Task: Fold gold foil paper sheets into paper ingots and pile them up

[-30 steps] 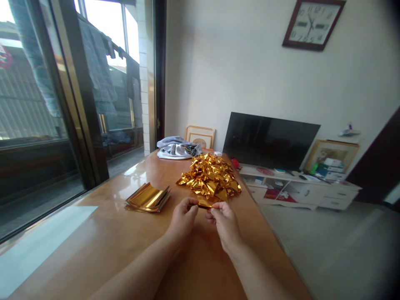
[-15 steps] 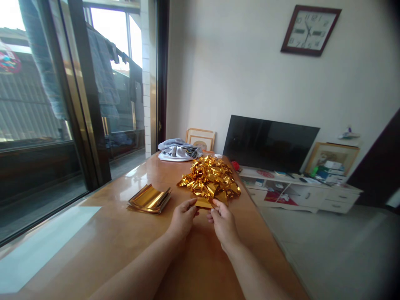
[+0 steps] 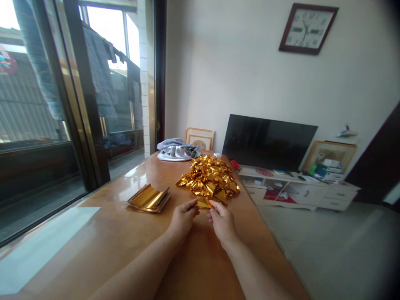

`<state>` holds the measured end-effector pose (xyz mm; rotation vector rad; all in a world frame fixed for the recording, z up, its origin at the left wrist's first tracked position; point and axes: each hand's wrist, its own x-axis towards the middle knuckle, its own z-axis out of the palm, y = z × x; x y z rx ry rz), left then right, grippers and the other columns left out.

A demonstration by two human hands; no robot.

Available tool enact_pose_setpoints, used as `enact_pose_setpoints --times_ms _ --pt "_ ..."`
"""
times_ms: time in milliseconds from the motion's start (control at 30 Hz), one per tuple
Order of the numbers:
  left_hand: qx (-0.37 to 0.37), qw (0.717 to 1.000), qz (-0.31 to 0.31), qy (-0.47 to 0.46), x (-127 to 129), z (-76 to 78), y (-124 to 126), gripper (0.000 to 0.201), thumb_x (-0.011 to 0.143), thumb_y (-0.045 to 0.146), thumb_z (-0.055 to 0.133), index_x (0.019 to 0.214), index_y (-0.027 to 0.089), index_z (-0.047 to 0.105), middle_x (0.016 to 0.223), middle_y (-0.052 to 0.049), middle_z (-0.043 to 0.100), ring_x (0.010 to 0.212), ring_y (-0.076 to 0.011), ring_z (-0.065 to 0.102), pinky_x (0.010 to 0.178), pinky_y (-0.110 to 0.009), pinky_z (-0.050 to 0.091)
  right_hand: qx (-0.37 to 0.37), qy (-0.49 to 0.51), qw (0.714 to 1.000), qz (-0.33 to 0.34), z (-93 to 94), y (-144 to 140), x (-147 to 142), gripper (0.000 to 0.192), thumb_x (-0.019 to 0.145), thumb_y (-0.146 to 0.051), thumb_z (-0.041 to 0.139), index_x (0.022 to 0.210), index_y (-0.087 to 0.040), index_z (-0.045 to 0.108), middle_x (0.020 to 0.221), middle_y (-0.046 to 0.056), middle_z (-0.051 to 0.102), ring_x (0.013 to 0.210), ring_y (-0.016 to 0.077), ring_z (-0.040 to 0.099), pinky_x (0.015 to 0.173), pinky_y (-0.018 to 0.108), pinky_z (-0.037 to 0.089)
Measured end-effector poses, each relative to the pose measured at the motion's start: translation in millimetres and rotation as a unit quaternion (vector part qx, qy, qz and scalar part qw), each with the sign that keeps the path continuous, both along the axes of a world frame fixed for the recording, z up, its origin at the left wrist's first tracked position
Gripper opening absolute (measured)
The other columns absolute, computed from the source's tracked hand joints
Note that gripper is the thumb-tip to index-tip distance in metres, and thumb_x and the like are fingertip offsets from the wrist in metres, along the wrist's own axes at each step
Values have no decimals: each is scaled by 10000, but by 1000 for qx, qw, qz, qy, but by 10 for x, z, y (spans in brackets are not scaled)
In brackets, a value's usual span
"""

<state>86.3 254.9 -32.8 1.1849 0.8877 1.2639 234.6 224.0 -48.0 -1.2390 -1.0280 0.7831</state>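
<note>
Between my two hands is a small piece of folded gold foil paper [image 3: 204, 203]. My left hand [image 3: 185, 215] pinches its left end, thumb on top and fingers curled beneath. At the right end, my right hand [image 3: 221, 217] grips it between thumb and fingers. Just beyond my fingertips rises a heap of folded gold foil pieces [image 3: 211, 177], shiny and pointed. To the left lies a stack of flat gold foil sheets [image 3: 148, 198], slightly curled at the edges. My fingers hide the underside of the held piece.
The brown wooden table [image 3: 125, 250] carries a pale sheet [image 3: 53, 246] along its left edge. Folded clothes [image 3: 178, 150] lie at the far end. Beyond the table's right edge stand a television [image 3: 268, 143] and a white low cabinet [image 3: 306, 193].
My right hand has shifted slightly left, closer to my left hand. The held foil piece now looks shorter and more angular at its right end.
</note>
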Motion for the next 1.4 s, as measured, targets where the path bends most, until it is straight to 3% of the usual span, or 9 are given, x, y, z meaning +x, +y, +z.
enact_pose_setpoints --times_ms 533,1100,1267,1400 --pt "-9 1000 -19 5 2 -97 59 507 696 262 768 1180 118 737 930 -106 760 727 -161 619 719 -296 482 -1 21 1000 4 23 -9 12 437 771 -378 656 1159 -190 734 884 65 759 689 198 679 611 303 540" --pt "38 997 -40 63 -13 -91 48 356 712 260 712 1038 142 791 876 -84 764 700 -171 611 708 -301 473 1 -3 1000 1 1 -3 39 407 771 -364 644 1134 -211 746 890 68 764 679 211 680 596 315 531" --pt "36 995 -39 84 -2 -130 65 386 783 272 671 1134 128 736 877 -82 751 707 -169 629 708 -300 481 -11 5 1000 5 -1 -12 37 429 774 -366 644 1158 -195 726 896 68 759 685 207 682 596 307 530" --pt "27 999 -17 43 23 -142 52 230 753 199 676 976 150 655 851 -59 723 692 -149 648 663 -261 492 -13 28 999 17 19 -33 21 442 775 -360 649 1179 -187 697 935 67 754 689 193 680 605 295 532"
